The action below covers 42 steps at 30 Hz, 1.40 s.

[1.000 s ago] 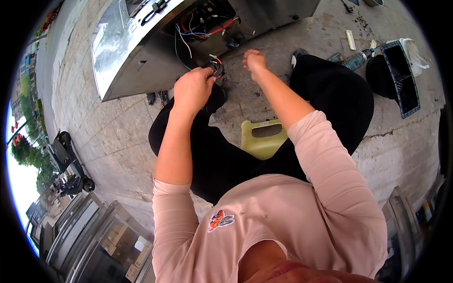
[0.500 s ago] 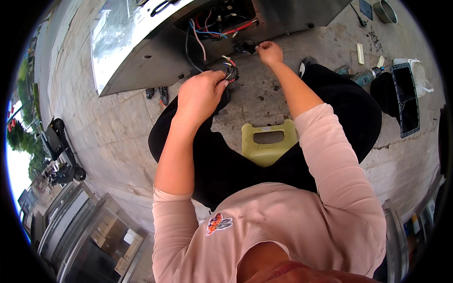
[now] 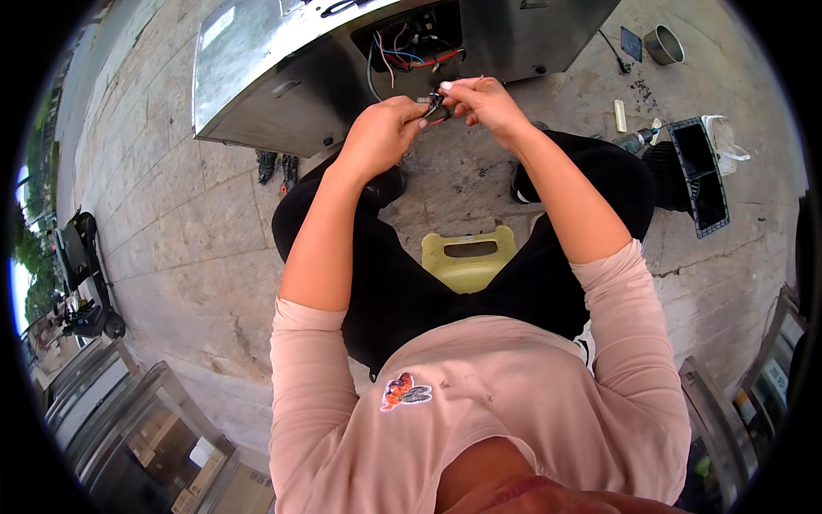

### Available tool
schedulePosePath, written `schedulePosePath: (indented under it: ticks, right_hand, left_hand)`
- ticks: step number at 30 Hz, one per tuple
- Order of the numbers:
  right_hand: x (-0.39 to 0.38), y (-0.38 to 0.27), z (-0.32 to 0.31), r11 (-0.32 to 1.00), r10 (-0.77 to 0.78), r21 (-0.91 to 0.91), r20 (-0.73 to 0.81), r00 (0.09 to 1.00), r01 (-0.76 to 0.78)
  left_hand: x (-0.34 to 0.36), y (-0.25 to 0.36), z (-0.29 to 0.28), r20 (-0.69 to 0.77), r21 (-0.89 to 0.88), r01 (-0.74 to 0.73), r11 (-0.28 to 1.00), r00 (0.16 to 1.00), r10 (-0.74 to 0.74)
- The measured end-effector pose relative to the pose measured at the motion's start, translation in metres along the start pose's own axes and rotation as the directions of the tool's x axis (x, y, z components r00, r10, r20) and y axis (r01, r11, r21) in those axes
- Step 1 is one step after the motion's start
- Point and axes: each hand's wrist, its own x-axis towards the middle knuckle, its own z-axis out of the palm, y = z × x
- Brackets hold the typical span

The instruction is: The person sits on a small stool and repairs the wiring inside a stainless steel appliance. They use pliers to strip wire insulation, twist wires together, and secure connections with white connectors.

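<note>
A stainless steel cabinet (image 3: 308, 94) lies in front of me, with a dark recess (image 3: 443, 24) in its near side. Red, blue and white wires (image 3: 407, 58) hang out of that recess. Just below it, my left hand (image 3: 379, 133) pinches a small bundle of dark wires (image 3: 435, 107) with a pale connector and a red lead. My right hand (image 3: 486, 107) meets the bundle from the other side, thumb and forefinger closed at its upper end. Fingers partly hide the bundle, and its small parts are too fine to make out.
A yellow plastic stool (image 3: 467, 267) stands between my legs. To the right lie a black divided tray (image 3: 698, 176), a clear bottle (image 3: 632, 141), a white strip (image 3: 620, 116) and a metal pot (image 3: 664, 44). Black tool-like items (image 3: 278, 167) rest at the cabinet's left.
My right hand has come from the cabinet's lower edge to the wire bundle. My left hand has risen with the bundle toward the cabinet. The whole view has shifted slightly.
</note>
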Motion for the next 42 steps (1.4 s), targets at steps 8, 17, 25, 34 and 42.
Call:
schedulePosePath:
  ticks: [8, 17, 25, 34, 42]
  right_hand:
    - [-0.02, 0.003, 0.003, 0.997, 0.022, 0.069, 0.02, 1.0, -0.024]
    - [-0.027, 0.015, 0.008, 0.787, -0.57, -0.366, -0.122, 0.813, 0.497]
    - [-0.037, -0.002, 0.007, 0.958, -0.265, 0.098, -0.042, 0.963, 0.268]
    - [-0.05, -0.018, -0.004, 0.843, -0.537, -0.051, -0.073, 0.84, 0.535]
    - [-0.214, 0.015, -0.254, 0.786, -0.508, -0.088, -0.655, 0.559, 0.612]
  left_hand:
    - [0.0, -0.002, 0.005, 0.058, -0.164, 0.116, 0.98, 0.993, -0.108]
    - [0.004, -0.006, 0.006, 0.075, -0.42, 0.224, 0.88, 0.974, -0.212]
    - [0.002, 0.016, -0.004, -0.245, -0.208, -0.041, 0.977, 0.969, -0.012]
    - [0.017, 0.036, 0.022, -0.191, -0.128, -0.075, 0.989, 0.98, 0.05]
    - [0.02, 0.014, 0.033, -0.232, -0.408, 0.094, 0.908, 0.951, -0.202]
